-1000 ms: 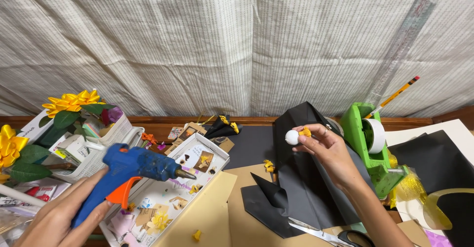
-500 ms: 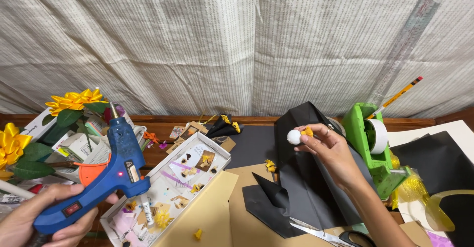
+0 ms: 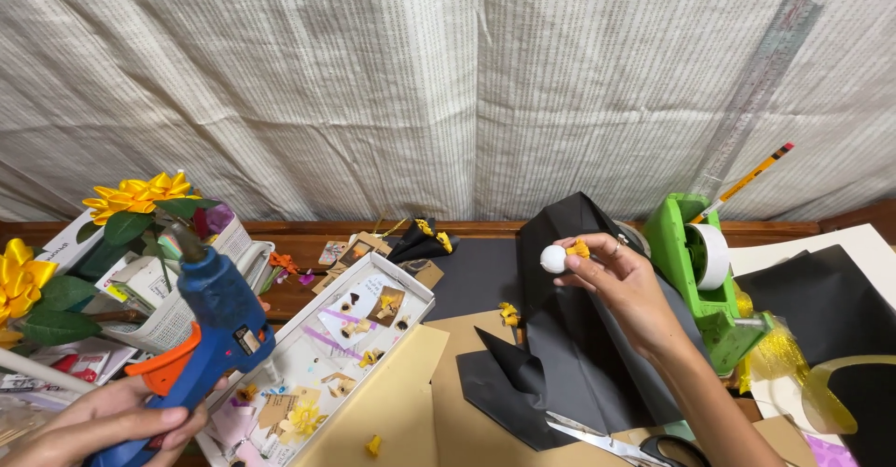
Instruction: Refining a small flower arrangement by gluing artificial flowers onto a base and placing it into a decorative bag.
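My left hand (image 3: 103, 425) grips a blue glue gun (image 3: 210, 322) with an orange trigger at the lower left, nozzle tilted up and away, above the left edge of a white shallow box (image 3: 411, 292) of paper scraps. My right hand (image 3: 621, 285) is raised at centre right, fingertips pinching a small white ball (image 3: 553, 259) with a yellow bit (image 3: 579, 249) stuck beside it. Below that hand lies folded black paper (image 3: 560, 364).
A green tape dispenser (image 3: 705, 271) stands right of my right hand, with a pencil (image 3: 751, 180) and a clear ruler (image 3: 761, 80) leaning on the curtain. Yellow paper flowers (image 3: 140, 195) sit at the left. Scissors (image 3: 625, 444) lie at the bottom edge, on tan card (image 3: 411, 402).
The glue gun swung from pointing right to pointing up and away, then shifted right. My right hand with the ball barely moved.
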